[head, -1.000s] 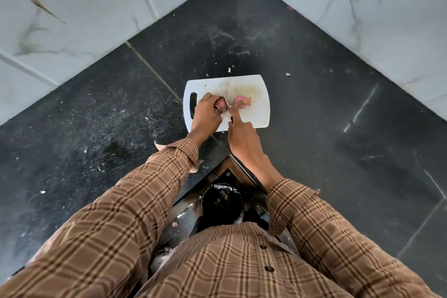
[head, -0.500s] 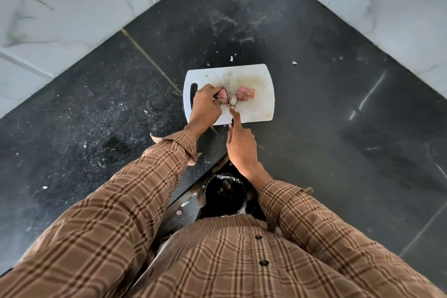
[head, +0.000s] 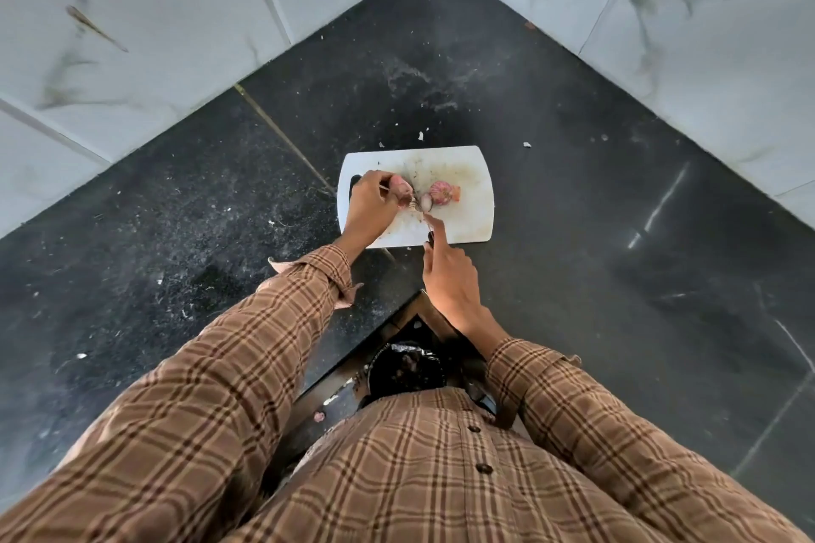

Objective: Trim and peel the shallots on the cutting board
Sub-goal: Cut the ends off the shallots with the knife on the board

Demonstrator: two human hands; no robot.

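The left hand point(head: 368, 207) pinched a shallot point(head: 402, 189) near the left edge of the cutting board point(head: 478, 216), root end turned toward the knife point(head: 427, 221) for trimming. The right hand point(head: 450, 282) was closed on the handle, forefinger laid along the blade (likely for steadiness). A second shallot point(head: 442, 192) waited mid-board, clear of the cut.

The cutting board point(head: 467, 229) lies on the counter point(head: 573, 198), near its inner corner where the two walls meet. My left hand point(head: 368, 207) is over the board's left part and holds a shallot point(head: 402, 186) there. A second shallot point(head: 441, 192) lies right of it, at the board's middle. My right hand point(head: 450, 278) is at the board's near edge.
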